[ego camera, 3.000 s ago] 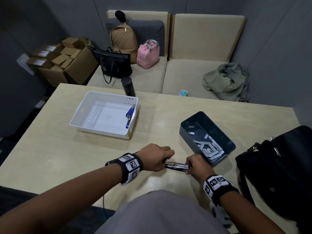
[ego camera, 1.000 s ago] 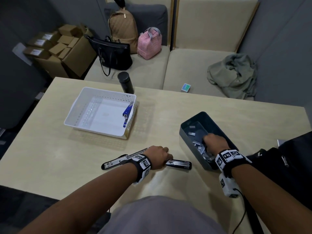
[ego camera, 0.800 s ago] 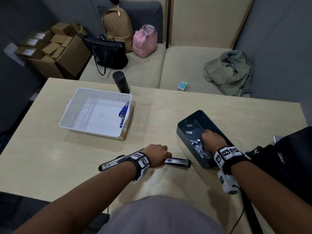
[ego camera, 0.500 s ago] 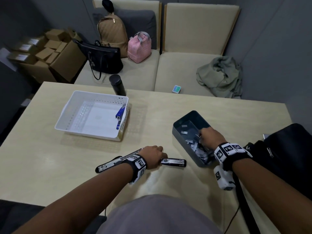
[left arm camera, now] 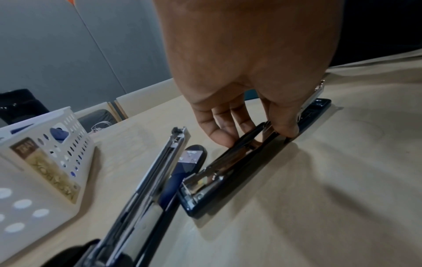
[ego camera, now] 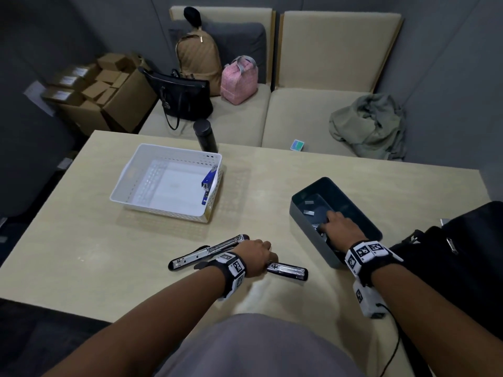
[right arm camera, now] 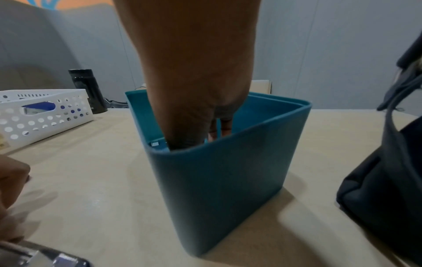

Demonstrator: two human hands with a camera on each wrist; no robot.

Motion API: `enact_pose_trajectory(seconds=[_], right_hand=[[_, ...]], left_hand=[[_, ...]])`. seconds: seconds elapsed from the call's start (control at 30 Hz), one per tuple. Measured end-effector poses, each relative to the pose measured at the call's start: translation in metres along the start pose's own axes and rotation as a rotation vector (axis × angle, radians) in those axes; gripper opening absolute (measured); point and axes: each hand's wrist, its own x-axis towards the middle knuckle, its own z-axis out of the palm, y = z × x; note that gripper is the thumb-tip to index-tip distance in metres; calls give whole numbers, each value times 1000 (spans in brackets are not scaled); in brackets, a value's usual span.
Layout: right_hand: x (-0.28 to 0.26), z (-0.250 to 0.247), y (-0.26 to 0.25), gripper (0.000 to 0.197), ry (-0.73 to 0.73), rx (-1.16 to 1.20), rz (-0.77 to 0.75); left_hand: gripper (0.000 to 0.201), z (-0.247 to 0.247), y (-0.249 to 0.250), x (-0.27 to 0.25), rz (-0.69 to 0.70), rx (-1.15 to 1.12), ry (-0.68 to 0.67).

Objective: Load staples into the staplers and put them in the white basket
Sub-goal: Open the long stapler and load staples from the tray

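A black stapler [ego camera: 287, 269] lies folded out flat near the table's front edge, its chrome top arm [ego camera: 209, 250] swung out to the left. My left hand [ego camera: 268, 257] grips it at the hinge; in the left wrist view my left hand [left arm camera: 255, 137] pinches the magazine rail of the stapler [left arm camera: 223, 173]. My right hand [ego camera: 329, 221] reaches down into the dark teal bin [ego camera: 309, 240] among loose staple strips [ego camera: 309, 212]; its fingertips are hidden behind the bin wall [right arm camera: 217, 180]. The white basket [ego camera: 125, 172] holds a blue stapler [ego camera: 208, 180].
A black bag [ego camera: 462, 254] sits on the table at the right, close to my right forearm. A black bottle [ego camera: 205, 136] stands just behind the basket. Beyond the table are a sofa with bags and a heap of cardboard boxes [ego camera: 103, 88].
My right hand left the stapler and went into the teal bin, where it has since shifted among the staples. The stapler's top arm got swung out left. My left hand kept its hold.
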Motion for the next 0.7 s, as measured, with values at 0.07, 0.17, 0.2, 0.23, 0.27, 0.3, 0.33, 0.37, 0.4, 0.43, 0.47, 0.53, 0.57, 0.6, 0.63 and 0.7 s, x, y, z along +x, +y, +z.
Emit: enact_pose_trajectory(seconds=[0.07,0.17,0.2,0.23,0.27,0.3,0.33,0.37,0.4,0.43,0.47,0.53,0.57,0.6,0.63,0.7], right_hand=[[1,-1,-2,36,3,-36,15],[2,-4,-1,38,0,-87,37],[2,-4,0,39,2,-99,37],[2,-4,0,38,7,-112,31],[0,-4,1,38,12,-126,23],[-1,-5,1,37,16,-126,17],[-1,-5,3,36,19,-108,11],[-2,-6,6,35,22,-70,9],[-1,-8,10,31,24,-4,13],[-2,-12,14,25,25,100,29],[-3,-16,17,18,37,230,58],[-5,-25,23,13,126,473,101],[-7,-30,23,13,206,578,114],[-8,-36,21,11,305,662,122],[-8,-43,17,13,394,717,119],[-9,-56,2,26,499,799,59]], left_hand=[[38,-2,1,1,4,-2,-4],[38,-4,1,2,10,-2,-11],[38,-4,-1,3,12,-3,-10],[38,-4,-2,4,15,-2,-9],[39,-3,-3,4,20,2,-12],[40,-3,-4,5,26,8,-18],[40,-4,-4,5,30,10,-22],[40,-5,-5,6,33,15,-26],[40,-6,-6,6,35,19,-28],[40,-7,-7,6,40,19,-34],[39,-8,-8,6,44,19,-39],[39,-9,-9,7,44,22,-44],[39,-10,-10,7,46,20,-47],[39,-10,-10,8,48,20,-48],[39,-10,-10,9,49,24,-46],[39,-9,-10,9,48,34,-36]])
